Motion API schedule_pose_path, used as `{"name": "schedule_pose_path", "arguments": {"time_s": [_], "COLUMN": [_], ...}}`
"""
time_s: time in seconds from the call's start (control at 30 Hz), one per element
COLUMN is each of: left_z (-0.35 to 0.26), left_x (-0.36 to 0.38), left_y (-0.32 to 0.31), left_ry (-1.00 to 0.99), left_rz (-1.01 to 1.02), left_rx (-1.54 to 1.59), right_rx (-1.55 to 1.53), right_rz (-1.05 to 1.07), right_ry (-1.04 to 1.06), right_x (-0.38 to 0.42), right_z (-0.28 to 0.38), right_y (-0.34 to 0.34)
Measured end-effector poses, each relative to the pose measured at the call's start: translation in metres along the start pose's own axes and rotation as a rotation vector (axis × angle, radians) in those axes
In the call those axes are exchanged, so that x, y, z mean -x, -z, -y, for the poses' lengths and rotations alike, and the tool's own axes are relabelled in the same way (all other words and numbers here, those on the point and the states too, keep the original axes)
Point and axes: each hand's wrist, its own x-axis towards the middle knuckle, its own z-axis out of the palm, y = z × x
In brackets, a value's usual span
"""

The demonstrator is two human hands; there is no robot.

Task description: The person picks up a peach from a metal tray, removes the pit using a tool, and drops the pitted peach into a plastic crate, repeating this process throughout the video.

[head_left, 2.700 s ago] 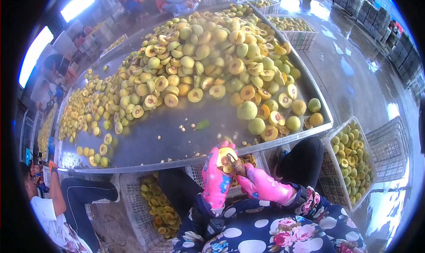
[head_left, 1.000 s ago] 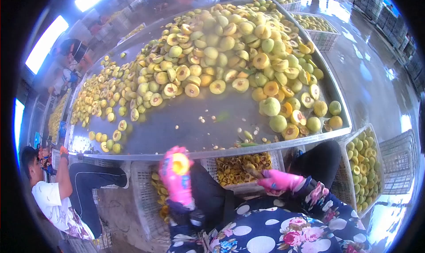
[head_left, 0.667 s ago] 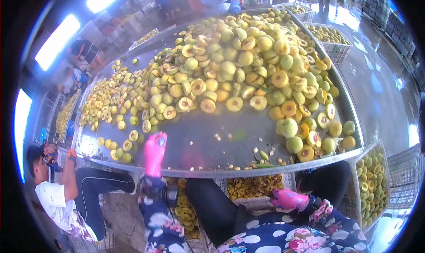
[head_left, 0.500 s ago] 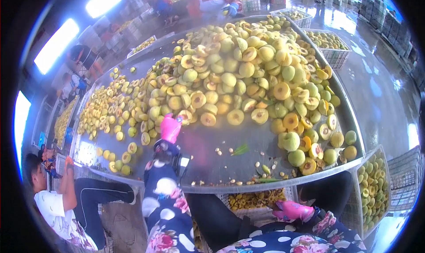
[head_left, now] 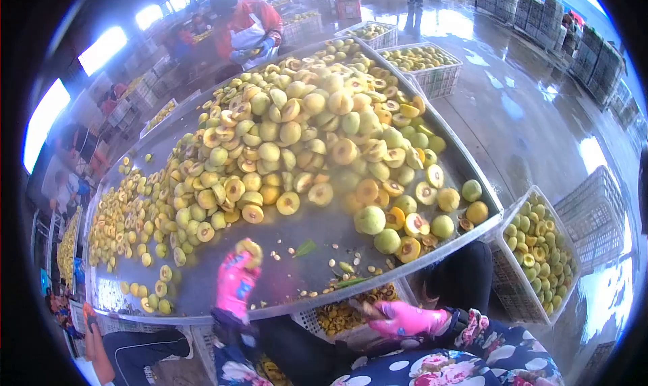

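Observation:
My left hand (head_left: 235,283), in a pink glove, is over the near edge of the metal table (head_left: 270,310), its fingers round a halved yellow-green fruit (head_left: 250,252). Lower right, my right hand (head_left: 408,318), also pink-gloved, hovers beside a white crate (head_left: 403,290) of brownish fruit pieces (head_left: 341,315). Its fingers are curled together around something too blurred to name. A large heap of halved fruit (head_left: 290,129) covers much of the table. Small pits and a green leaf (head_left: 306,248) lie near the front edge.
Crates of fruit (head_left: 540,251) stand right of the table, with an empty crate (head_left: 590,214) beside them. More crates (head_left: 425,65) are behind. Across the table is a person in a red top (head_left: 253,28); another person's leg (head_left: 145,352) shows at lower left.
The view has turned right. My left hand has drawn back from the heap toward the near edge, now with a fruit half in it. My right hand has shifted slightly left.

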Motion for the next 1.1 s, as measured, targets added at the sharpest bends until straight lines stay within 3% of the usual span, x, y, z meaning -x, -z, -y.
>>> {"name": "schedule_pose_path", "arguments": {"time_s": [0.03, 0.13, 0.23, 0.5, 0.57, 0.7, 0.77, 0.9, 1.1], "left_z": [0.018, 0.070, 0.110, 0.135, 0.131, 0.138, 0.146, 0.153, 0.172], "left_x": [0.021, 0.065, 0.089, 0.114, 0.122, 0.119, 0.118, 0.121, 0.114], "left_y": [-0.024, -0.077, -0.119, -0.149, -0.156, -0.145, -0.140, -0.147, -0.130], "left_ry": [-0.006, -0.006, -0.054, -0.051, 0.031, 0.114, 0.059, -0.002, 0.017], "left_rz": [-0.016, 0.003, 0.030, 0.176, 0.174, 0.155, 0.124, -0.002, 0.043], "left_rx": [-0.027, -0.024, -0.102, -0.182, -0.032, 0.145, 0.069, 0.012, 0.093], "right_rx": [-0.251, -0.337, -0.387, 0.091, 0.268, 0.278, 0.209, 0.441, 0.649], "right_rz": [0.008, -0.129, -0.224, -0.560, -0.604, -0.549, -0.497, -0.547, -0.419], "right_ry": [-0.036, 0.180, 0.228, 0.412, 0.440, 0.436, 0.462, 0.444, 0.569], "right_x": [0.009, 0.007, 0.005, 0.014, 0.016, 0.025, 0.015, 0.014, 0.001], "right_z": [0.025, 0.046, 0.050, 0.030, 0.033, 0.045, 0.034, 0.040, 0.032], "right_y": [-0.003, -0.006, -0.006, -0.003, -0.002, -0.006, -0.005, -0.008, -0.003]}}
